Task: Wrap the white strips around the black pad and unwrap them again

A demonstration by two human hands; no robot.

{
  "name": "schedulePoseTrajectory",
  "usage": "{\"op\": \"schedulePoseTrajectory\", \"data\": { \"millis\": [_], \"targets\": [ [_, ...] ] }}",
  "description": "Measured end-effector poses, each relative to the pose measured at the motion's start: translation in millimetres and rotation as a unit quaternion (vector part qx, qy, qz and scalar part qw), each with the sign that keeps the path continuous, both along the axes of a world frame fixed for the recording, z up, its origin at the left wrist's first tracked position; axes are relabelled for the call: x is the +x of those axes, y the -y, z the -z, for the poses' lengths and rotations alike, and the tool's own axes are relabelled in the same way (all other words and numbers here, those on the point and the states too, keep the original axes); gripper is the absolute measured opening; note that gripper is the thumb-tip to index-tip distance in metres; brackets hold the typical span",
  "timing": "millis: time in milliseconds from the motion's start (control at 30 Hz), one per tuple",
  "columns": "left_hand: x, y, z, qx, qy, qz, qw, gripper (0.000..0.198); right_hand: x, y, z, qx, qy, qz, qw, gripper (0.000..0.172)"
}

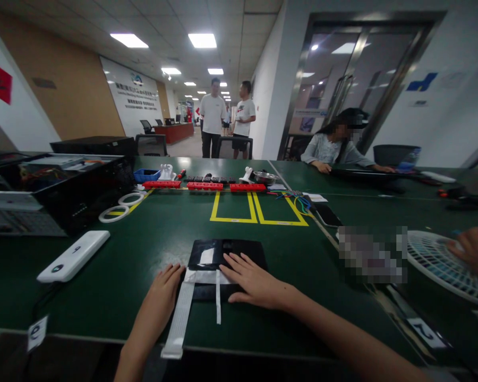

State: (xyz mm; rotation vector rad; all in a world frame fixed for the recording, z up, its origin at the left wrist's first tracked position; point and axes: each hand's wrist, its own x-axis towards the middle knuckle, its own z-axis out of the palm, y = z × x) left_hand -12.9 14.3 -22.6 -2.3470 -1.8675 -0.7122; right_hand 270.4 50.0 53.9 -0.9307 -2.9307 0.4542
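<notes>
A flat black panel-like device [241, 248] with a glossy top lies on the green table in front of me; I cannot make out its exact kind. From its near side a wide white ribbon cable [180, 315] runs toward me and reaches the table's front edge. Beside that cable hangs a narrow white strip [218, 305]. My right hand [250, 278] rests flat on the device's right part, fingers spread. Along the left side lies my left hand [164, 286], its fingers stretched out by the device's left edge and the ribbon cable.
On the left stand an opened computer case [75, 196] and a white numbered device [74, 255]. Red power strips [205, 185] line the back, behind yellow tape frames [234, 219]. To the right are a phone [327, 215], a white fan [442, 257] and another person's hand [476, 249].
</notes>
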Motion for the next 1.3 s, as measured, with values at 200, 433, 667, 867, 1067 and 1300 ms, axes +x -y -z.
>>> {"op": "schedulePoseTrajectory", "data": {
  "millis": [200, 433, 667, 867, 1067, 1300],
  "targets": [
    [0, 2, -4.2, -0.014, -0.013, -0.001, 1.000, 0.042, 6, -9, -6.0, -0.032, 0.000, 0.005, 0.999, 0.084],
    [-4, 1, 2.9, 0.002, 0.001, 0.007, 1.000, 0.041, 54, -41, -12.1, -0.107, -0.035, 0.069, 0.991, 0.095],
    [-2, 3, -1.0, 0.001, -0.001, 0.006, 1.000, 0.040, 120, -70, -20.5, -0.142, -0.012, 0.151, 0.978, 0.094],
    [-2, 3, -2.4, -0.001, 0.009, 0.012, 1.000, 0.039, 158, -80, -26.7, -0.145, 0.002, 0.228, 0.963, 0.096],
    [-3, 4, -0.9, -0.005, 0.016, 0.007, 1.000, 0.039, 179, -84, -23.2, -0.143, 0.003, 0.249, 0.958, 0.097],
    [-4, 2, 5.1, 0.010, 0.021, 0.018, 1.000, 0.039, 185, -85, -24.2, -0.131, -0.028, 0.232, 0.964, 0.078]
  ]
}}
